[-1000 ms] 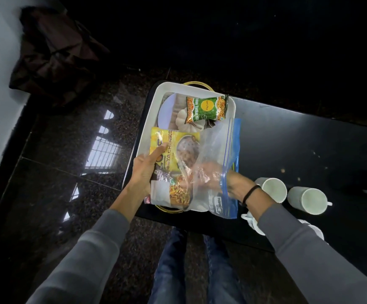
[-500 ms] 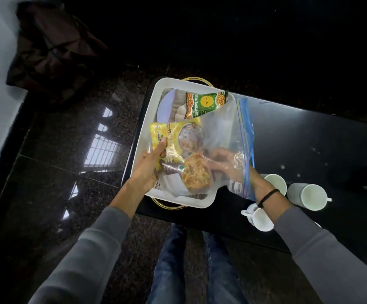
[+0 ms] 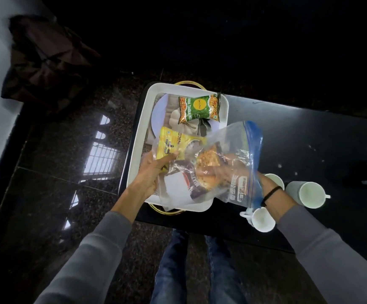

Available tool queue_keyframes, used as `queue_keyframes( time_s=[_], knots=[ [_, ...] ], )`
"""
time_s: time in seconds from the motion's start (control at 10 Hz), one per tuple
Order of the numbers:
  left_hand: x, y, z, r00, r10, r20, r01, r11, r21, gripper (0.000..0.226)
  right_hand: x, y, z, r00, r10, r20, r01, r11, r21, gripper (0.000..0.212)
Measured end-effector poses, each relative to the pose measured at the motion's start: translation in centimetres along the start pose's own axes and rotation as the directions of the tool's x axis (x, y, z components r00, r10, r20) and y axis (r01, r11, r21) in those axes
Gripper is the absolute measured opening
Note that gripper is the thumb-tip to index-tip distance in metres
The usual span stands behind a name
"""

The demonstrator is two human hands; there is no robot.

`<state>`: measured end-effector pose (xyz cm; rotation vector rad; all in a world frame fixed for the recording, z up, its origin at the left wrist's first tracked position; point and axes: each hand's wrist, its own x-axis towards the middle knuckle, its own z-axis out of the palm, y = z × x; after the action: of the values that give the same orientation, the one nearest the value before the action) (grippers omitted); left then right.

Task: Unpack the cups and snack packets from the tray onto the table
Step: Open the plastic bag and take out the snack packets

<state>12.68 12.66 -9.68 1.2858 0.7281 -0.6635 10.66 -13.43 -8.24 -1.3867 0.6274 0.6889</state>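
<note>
Two-handed work over the near end of the tray (image 3: 138,137). Clamping the lower corner of the yellow packet (image 3: 178,143) between thumb and fingers of the left grip (image 3: 154,170), probably to steady the bundle while the other side is being worked; hard to say whether the bag's film is being pinched along with it. Reaching with the right grip (image 3: 224,170) deep inside the clear zip bag (image 3: 239,145), wrist at the blue-edged mouth, against the orange packet (image 3: 206,170); cannot tell through the crinkled film whether clenched on it or merely touching. Likely trying to draw that packet out.

Looking at the bundle: bag held up off the tray floor, tilted, mouth turned toward the surface (image 3: 298,139); film glossy and creased, blurring what lies inside; yellow packet flat and bright, orange packet crumpled with a dark printed end.

Farther out, lying in the far end of the tray on a pale plate (image 3: 158,115): green packet (image 3: 199,106), untouched. Already standing on the surface just right of the tray: three white cups (image 3: 309,195), close together, one partly hidden behind the right wrist.
</note>
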Motion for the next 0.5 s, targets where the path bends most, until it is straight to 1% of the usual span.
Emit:
queue_keyframes(
  time_s=[0.1, 0.2, 0.3, 0.4, 0.5],
  knots=[
    [-0.3, -0.5, -0.3, 0.994, -0.042, -0.106, 0.036, 0.998, -0.061, 0.034, -0.8, -2.0, 0.2, 0.991, 0.106, -0.087, -0.106, 0.994, 0.002, 0.038],
    [-0.6, -0.7, -1.3, 0.984, -0.077, -0.163, 0.048, 0.984, -0.173, 0.072, -1.8, -3.6, 0.5, 0.992, -0.037, -0.121, 0.021, 0.992, -0.128, 0.021],
    [-1.0, -0.7, -2.4, 0.966, -0.107, -0.235, 0.054, 0.974, -0.221, 0.073, -2.9, -5.2, 0.3, 0.968, -0.167, -0.186, 0.122, 0.965, -0.232, 0.024],
    [-1.3, -0.3, -3.8, 0.956, -0.119, -0.268, 0.067, 0.978, -0.195, 0.007, -3.5, -5.6, -0.7, 0.951, -0.165, -0.260, 0.113, 0.973, -0.204, 0.021],
    [-1.7, -0.1, -5.0, 0.946, -0.128, -0.297, 0.059, 0.972, -0.228, 0.007, -4.1, -6.2, -1.2, 0.938, -0.152, -0.311, 0.112, 0.983, -0.143, 0.017]
  ],
)
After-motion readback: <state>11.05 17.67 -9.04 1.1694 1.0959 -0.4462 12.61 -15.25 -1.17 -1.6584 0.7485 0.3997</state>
